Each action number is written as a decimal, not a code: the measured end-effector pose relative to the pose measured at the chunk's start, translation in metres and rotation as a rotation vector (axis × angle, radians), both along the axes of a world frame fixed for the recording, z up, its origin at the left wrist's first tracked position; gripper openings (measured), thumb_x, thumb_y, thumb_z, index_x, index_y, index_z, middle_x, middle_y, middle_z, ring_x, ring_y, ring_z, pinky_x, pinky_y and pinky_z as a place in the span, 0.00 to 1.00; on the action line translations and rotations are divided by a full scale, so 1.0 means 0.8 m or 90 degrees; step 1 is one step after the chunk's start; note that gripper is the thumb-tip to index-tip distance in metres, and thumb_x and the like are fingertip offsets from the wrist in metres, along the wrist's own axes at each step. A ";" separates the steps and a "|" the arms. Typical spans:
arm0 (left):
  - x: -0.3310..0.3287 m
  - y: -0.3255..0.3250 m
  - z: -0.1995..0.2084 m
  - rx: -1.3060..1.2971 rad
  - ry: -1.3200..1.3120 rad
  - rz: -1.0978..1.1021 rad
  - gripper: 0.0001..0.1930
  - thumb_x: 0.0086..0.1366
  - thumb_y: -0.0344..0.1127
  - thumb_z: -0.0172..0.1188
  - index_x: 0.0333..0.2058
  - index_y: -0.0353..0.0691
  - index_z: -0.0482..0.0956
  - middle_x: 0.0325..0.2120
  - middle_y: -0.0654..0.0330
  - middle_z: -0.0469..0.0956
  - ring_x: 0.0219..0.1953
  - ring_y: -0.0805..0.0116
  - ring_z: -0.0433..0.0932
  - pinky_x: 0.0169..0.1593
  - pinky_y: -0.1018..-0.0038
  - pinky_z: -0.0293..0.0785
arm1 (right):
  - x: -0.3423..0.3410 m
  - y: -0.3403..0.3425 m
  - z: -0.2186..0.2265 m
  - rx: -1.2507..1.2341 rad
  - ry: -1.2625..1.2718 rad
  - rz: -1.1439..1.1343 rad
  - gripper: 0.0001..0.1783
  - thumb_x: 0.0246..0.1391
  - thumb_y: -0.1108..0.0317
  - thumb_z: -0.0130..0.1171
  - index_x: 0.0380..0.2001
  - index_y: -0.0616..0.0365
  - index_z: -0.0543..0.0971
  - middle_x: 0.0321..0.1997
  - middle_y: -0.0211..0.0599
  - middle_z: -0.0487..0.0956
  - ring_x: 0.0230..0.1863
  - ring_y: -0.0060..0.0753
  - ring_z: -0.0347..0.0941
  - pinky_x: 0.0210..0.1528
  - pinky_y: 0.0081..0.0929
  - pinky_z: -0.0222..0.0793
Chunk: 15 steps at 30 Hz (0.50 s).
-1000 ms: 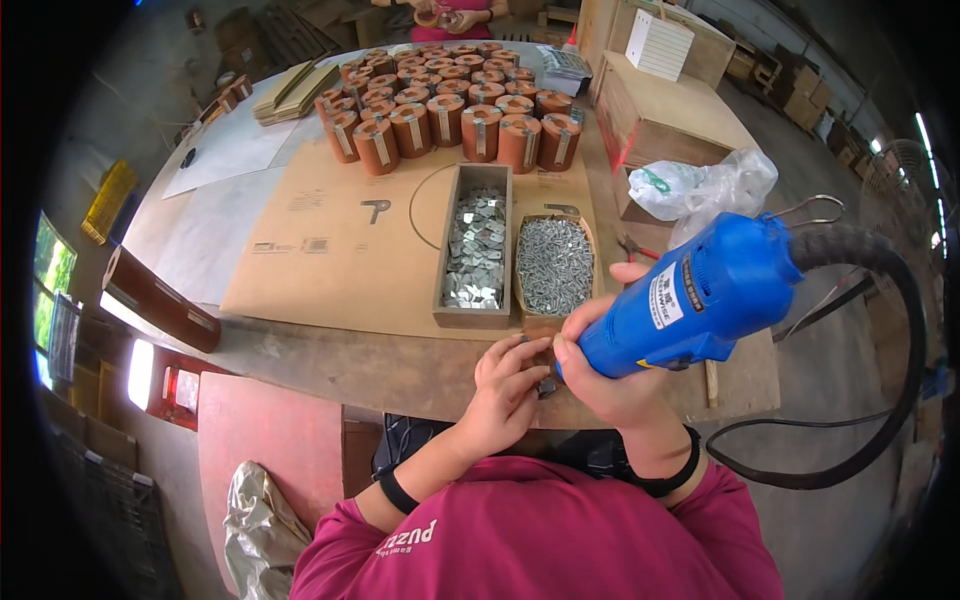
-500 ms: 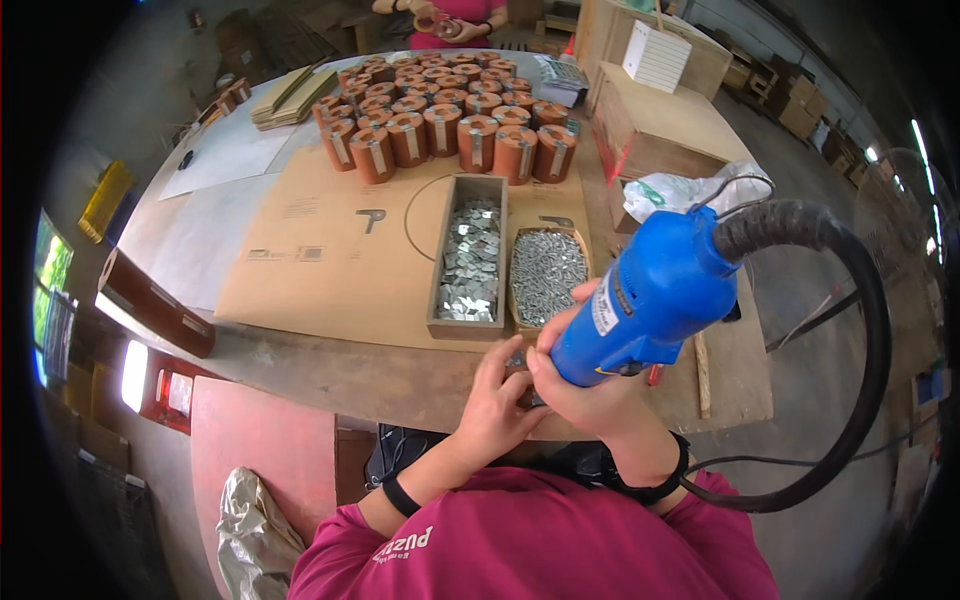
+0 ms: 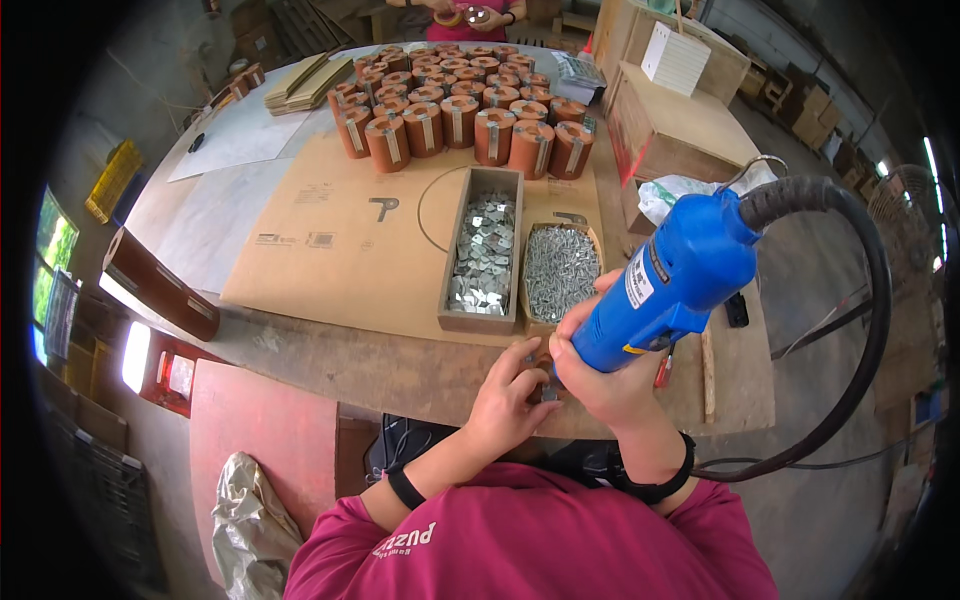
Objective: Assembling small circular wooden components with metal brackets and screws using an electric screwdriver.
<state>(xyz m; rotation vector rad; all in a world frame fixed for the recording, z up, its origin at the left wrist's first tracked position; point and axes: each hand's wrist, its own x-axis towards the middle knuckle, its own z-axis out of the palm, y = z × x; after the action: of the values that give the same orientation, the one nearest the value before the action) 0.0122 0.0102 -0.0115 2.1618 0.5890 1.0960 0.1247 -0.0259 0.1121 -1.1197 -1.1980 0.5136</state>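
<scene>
My right hand [image 3: 612, 388] is closed round the lower body of a blue electric screwdriver [image 3: 668, 280], which tilts down toward the table's near edge. Its tip is hidden behind my fingers. Beside it my left hand [image 3: 505, 402] has its fingers curled and thumb bent in. A small brown and grey bit shows between them, too covered to name. Just beyond stands a narrow wooden box [image 3: 452, 290] holding small flat metal plates [image 3: 485, 250]. To its right, a shallow carton holds many screws [image 3: 561, 268].
Many brown cylinders [image 3: 424, 128] with metal strips stand at the back. One long brown tube [image 3: 160, 285] leans at the left edge. A thick black hose [image 3: 868, 330] loops on the right from the screwdriver. Across the table, another person's hands [image 3: 482, 18] hold a round piece.
The view has shifted slightly. The screwdriver and my right hand have drawn a little away from my left hand, whose fingertips have opened a bit more.
</scene>
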 end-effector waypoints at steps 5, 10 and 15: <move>-0.002 0.000 0.003 -0.002 0.007 -0.009 0.18 0.36 0.30 0.68 0.28 0.34 0.72 0.46 0.45 0.64 0.47 0.46 0.66 0.47 0.62 0.67 | -0.005 0.002 0.002 -0.002 0.018 -0.020 0.28 0.33 0.81 0.57 0.41 0.62 0.58 0.24 0.30 0.71 0.25 0.18 0.69 0.30 0.15 0.64; -0.002 -0.002 0.004 -0.001 0.013 -0.011 0.19 0.36 0.29 0.68 0.29 0.34 0.72 0.46 0.46 0.64 0.48 0.46 0.66 0.47 0.61 0.66 | -0.002 -0.001 0.004 -0.011 0.052 0.000 0.28 0.33 0.81 0.57 0.41 0.62 0.58 0.24 0.30 0.71 0.25 0.18 0.69 0.30 0.15 0.64; -0.003 -0.001 0.001 0.006 0.017 -0.006 0.19 0.36 0.30 0.68 0.29 0.35 0.72 0.46 0.48 0.65 0.48 0.45 0.65 0.48 0.61 0.65 | -0.002 0.001 0.002 -0.016 0.079 0.005 0.29 0.32 0.81 0.57 0.42 0.62 0.58 0.24 0.30 0.72 0.25 0.18 0.69 0.30 0.15 0.65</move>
<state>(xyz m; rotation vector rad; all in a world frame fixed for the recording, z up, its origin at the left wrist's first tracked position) 0.0101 0.0092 -0.0105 2.1894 0.5857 1.0679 0.1230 -0.0248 0.1135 -1.0886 -1.0918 0.5973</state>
